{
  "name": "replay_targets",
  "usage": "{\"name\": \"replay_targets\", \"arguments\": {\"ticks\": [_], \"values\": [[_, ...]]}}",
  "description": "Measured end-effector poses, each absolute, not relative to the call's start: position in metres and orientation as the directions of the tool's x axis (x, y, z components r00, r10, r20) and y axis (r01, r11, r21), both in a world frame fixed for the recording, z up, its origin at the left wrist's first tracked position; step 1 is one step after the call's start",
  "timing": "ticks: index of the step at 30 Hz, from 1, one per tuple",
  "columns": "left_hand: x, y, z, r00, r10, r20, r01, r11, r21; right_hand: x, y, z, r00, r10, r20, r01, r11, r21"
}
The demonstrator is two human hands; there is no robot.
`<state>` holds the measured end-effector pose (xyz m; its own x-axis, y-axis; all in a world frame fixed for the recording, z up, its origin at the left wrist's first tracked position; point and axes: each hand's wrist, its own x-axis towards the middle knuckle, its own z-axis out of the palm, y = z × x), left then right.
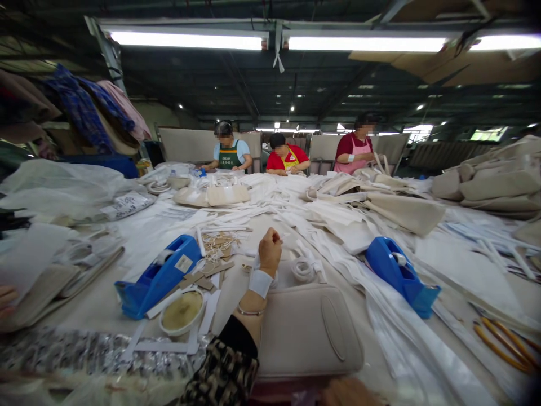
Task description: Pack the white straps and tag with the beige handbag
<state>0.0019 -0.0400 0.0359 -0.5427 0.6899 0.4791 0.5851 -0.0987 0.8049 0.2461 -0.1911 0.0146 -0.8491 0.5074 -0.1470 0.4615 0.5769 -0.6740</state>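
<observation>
Head view: left of centre, a blue tape dispenser [158, 276] sat on the worktop [230, 287]. Mid-frame, the left hand [269, 249] had its fingers curled in, on what I couldn't tell. At bottom centre, a beige bag [302, 332] lay flat, long axis left to right, coil-side edge facing up-frame; seemingly light and softly padded, best grasped by its sides. The right hand [349, 393], at the bottom edge, was too blurred to read.

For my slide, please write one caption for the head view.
A curled left hand beyond a beige bag, between two blue tape dispensers at a crowded worktable.
</observation>
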Motion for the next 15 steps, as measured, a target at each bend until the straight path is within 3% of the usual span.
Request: {"name": "replay_targets", "arguments": {"ticks": [2,4,7,10,15], "values": [[0.001,-0.04,0.037,-0.548,0.674,0.496,0.521,-0.188,0.832,0.231,-0.163,0.05,-0.818,0.564,-0.113,0.54,0.683,-0.492],[0.0,-0.04,0.037,-0.556,0.655,0.512,0.458,-0.272,0.846,0.21,-0.129,0.085,-0.767,0.641,0.023,0.609,0.739,-0.287],[0.0,-0.042,0.039,-0.573,0.62,0.536,0.376,-0.382,0.844,0.175,-0.079,0.114,-0.712,0.671,0.208,0.65,0.741,-0.166],[0.001,-0.044,0.043,-0.58,0.593,0.559,0.314,-0.47,0.825,0.14,-0.041,0.109,-0.649,0.715,0.261,0.703,0.694,-0.155],[0.002,-0.048,0.048,-0.581,0.605,0.545,0.196,-0.545,0.815,0.103,-0.012,0.085,-0.581,0.769,0.269,0.713,0.639,-0.288]]}}
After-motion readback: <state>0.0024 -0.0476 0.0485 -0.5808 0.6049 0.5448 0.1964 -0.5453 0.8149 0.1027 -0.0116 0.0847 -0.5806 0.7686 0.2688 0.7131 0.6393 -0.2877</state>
